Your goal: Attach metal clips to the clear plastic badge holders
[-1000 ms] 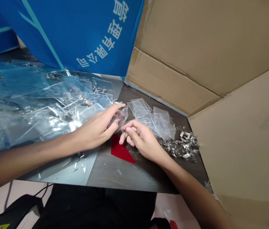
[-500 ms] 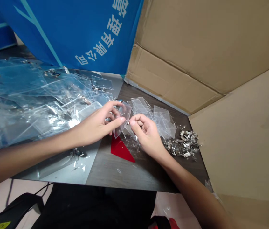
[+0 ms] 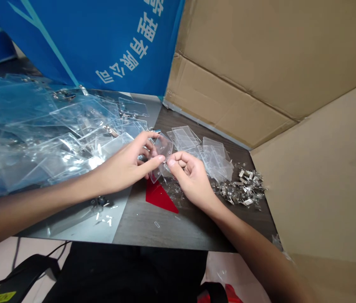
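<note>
Left fingers curl round clear plastic badge holder; right fingers pinch small metal clip at holder's edge (clip wants seating). Loose clips at 3 o'clock.

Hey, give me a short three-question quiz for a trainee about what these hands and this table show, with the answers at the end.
1. Which hand holds the clear plastic badge holder up off the table: left or right?
2. True or false: the heap of metal clips lies to the right of the right hand.
3. What colour is the triangular piece lying on the dark tabletop?

Key: 1. The left hand. 2. True. 3. Red.
</note>
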Demonstrator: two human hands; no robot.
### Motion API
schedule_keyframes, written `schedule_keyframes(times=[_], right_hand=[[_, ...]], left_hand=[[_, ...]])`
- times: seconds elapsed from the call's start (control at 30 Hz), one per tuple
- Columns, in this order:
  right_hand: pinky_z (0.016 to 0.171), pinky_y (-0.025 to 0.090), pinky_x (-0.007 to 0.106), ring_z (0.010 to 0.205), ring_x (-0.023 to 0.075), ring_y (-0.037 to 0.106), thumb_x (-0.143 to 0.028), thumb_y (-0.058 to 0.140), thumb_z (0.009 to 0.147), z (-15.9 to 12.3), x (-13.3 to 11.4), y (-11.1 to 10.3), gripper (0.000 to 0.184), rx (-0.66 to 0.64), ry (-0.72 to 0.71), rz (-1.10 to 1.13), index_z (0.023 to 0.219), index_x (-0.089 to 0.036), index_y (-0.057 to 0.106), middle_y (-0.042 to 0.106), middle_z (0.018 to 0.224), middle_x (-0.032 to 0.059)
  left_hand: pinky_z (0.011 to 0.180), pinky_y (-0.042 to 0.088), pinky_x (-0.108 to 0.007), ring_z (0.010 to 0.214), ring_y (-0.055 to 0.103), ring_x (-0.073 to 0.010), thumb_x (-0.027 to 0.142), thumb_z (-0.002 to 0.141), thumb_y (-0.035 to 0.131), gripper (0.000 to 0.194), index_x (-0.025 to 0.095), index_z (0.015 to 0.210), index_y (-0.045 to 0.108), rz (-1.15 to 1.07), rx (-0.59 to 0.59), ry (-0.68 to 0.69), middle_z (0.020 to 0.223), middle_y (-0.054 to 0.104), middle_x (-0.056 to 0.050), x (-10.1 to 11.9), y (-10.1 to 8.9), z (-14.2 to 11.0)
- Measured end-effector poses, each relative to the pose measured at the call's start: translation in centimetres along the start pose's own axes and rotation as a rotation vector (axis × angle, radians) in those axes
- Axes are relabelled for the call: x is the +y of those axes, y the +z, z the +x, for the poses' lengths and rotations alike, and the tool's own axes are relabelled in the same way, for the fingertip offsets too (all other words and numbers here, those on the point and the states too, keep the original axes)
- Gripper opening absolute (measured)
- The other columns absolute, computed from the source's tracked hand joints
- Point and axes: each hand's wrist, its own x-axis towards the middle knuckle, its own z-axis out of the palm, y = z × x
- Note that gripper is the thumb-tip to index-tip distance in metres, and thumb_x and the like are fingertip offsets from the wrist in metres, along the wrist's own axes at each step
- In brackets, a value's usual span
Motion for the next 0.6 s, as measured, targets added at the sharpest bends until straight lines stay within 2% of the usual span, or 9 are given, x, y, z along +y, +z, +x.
schedule_keyframes(times=[0.13,0.27,0.37,0.47,0.6], right_hand=[[0.068,0.049,0.031,0.069,0.0143,0.055,-0.042,0.075,0.098,0.0,-0.1,0.0,0.020,-0.014,-0.010,0.057,0.101,-0.023,0.070,0.066,0.080,-0.0021],[0.075,0.058,0.035,0.079,0.0169,0.066,-0.031,0.073,0.097,0.1,0.0,-0.3,0.016,-0.003,-0.027,0.031,0.111,-0.026,0.076,0.076,0.098,0.0021],[0.076,0.064,0.037,0.080,0.0178,0.071,-0.031,0.074,0.098,0.1,0.1,-0.5,0.016,0.007,-0.045,0.009,0.112,-0.027,0.080,0.080,0.101,0.0031],[0.084,0.069,0.040,0.087,0.0192,0.078,-0.032,0.080,0.097,0.1,0.1,-0.5,0.015,0.038,-0.061,0.047,0.111,-0.026,0.083,0.085,0.108,0.0049],[0.096,0.072,0.043,0.101,0.0222,0.083,-0.035,0.085,0.094,0.0,0.1,-0.5,0.018,0.067,-0.059,0.068,0.109,-0.026,0.084,0.088,0.110,0.0060]], left_hand=[[0.065,0.069,-0.036,0.070,0.075,-0.0174,0.059,0.107,0.072,0.065,0.029,0.160,0.050,-0.020,0.033,-0.018,0.121,0.066,-0.007,-0.1,0.1,0.0],[0.064,0.065,-0.037,0.063,0.072,-0.0161,0.061,0.102,0.075,0.064,0.020,0.149,0.058,-0.029,0.059,-0.056,0.113,0.067,-0.006,0.4,-0.2,0.2],[0.065,0.063,-0.038,0.065,0.071,-0.0176,0.062,0.098,0.079,0.067,0.017,0.145,0.063,-0.057,0.012,-0.085,0.106,0.067,-0.006,0.9,-0.4,0.3],[0.063,0.061,-0.037,0.070,0.070,-0.0196,0.062,0.093,0.083,0.074,0.016,0.149,0.064,-0.071,-0.033,-0.113,0.099,0.064,-0.004,1.1,-0.5,0.4],[0.062,0.057,-0.034,0.075,0.065,-0.0195,0.060,0.084,0.091,0.086,0.017,0.154,0.064,-0.078,0.013,-0.123,0.094,0.060,-0.002,1.2,-0.5,0.6]])
